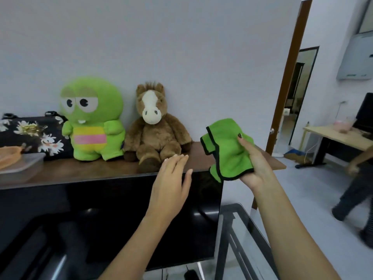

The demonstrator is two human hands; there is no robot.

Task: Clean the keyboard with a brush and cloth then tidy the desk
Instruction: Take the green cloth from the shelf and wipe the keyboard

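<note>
— Right, where's your cloth?
— Bunched in your right hand, just right of the monitor's top corner; your left hand hovers slack and bare over that edge.
— And the keyboard?
— Out of view. Look down, and fold the cloth flat first.

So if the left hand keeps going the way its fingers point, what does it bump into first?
Probably the brown horse plush: the left hand, open, points up and forward at its feet on the shelf. Depth is hard to judge.
</note>
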